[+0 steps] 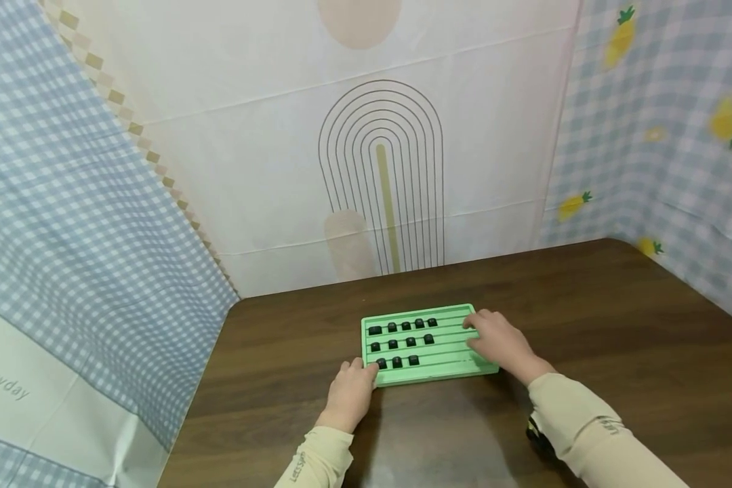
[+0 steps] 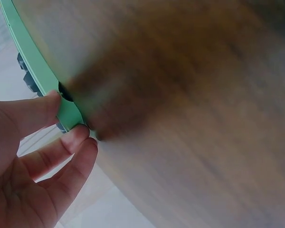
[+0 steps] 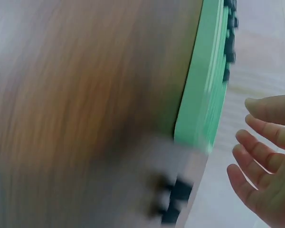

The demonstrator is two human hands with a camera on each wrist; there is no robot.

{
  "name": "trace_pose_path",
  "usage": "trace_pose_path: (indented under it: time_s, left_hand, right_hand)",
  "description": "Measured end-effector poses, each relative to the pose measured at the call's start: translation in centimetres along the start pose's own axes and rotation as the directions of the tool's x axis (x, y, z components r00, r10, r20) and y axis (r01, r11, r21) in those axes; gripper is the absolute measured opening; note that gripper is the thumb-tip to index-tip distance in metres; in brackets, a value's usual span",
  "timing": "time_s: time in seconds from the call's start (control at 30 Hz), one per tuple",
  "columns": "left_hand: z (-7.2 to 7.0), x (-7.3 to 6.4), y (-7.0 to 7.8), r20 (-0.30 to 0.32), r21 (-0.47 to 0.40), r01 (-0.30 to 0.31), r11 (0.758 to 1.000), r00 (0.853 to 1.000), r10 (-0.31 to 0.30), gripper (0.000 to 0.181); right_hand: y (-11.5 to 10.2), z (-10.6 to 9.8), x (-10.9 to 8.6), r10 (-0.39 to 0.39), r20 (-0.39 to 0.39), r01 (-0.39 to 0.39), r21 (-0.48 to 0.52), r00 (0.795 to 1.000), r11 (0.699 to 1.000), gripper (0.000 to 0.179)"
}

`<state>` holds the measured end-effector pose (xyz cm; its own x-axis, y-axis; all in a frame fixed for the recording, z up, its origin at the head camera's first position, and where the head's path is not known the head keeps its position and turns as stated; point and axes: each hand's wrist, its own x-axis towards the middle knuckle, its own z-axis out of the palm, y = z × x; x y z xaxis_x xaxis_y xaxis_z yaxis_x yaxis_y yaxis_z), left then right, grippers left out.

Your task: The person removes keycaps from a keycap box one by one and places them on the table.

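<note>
A light green tray (image 1: 451, 354) with raised rails lies on the brown table. Several black keycaps (image 1: 411, 341) stand in three rows toward its left side; the right part shows bare rails. My left hand (image 1: 349, 394) pinches the near left corner, and in the left wrist view the thumb and fingers (image 2: 76, 137) close on the tray's edge. Over the tray's right end is my right hand (image 1: 499, 340). Its fingers are spread and loosely bent, holding nothing, apart from the tray wall (image 3: 194, 109) in the right wrist view.
Two blurred black pieces (image 3: 180, 190) lie on the table past the tray's right end, seen only in the right wrist view. The wooden table (image 1: 268, 379) meets a white printed cloth (image 1: 268, 169) at the back. Checked cloths hang at both sides.
</note>
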<state>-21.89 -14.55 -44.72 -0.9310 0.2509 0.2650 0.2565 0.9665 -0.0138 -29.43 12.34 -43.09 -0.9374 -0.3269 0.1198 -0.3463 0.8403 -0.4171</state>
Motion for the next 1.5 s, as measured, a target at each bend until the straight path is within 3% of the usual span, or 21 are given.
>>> trace_pose_path:
  time_s: [0.33, 0.57, 0.9, 1.5]
  left_hand:
    - [-0.1, 0.0, 0.1, 0.005, -0.001, -0.002, 1.000, 1.000, 0.002, 0.012]
    - [-0.1, -0.2, 0.0, 0.008, -0.018, 0.006, 1.000, 1.000, -0.005, 0.012]
    - [-0.2, -0.3, 0.1, -0.011, -0.013, -0.003, 1.000, 1.000, 0.002, 0.012]
    - [-0.2, -0.3, 0.2, -0.018, -0.002, -0.006, 1.000, 1.000, 0.006, 0.013]
  right_hand:
    - [-4.5, 3.7, 1.6, -0.116, 0.065, 0.116, 0.007, 0.991, 0.993, 0.020]
    - [-6.6, 5.3, 1.9, -0.121, 0.050, 0.122, -0.017, 0.991, 0.992, 0.015]
    - [-7.4, 5.7, 1.6, -0.132, 0.060, 0.137, -0.089, 0.989, 0.987, 0.008]
    - [-7.2, 5.5, 1.4, -0.163, -0.013, 0.160, -0.124, 0.987, 0.979, 0.006]
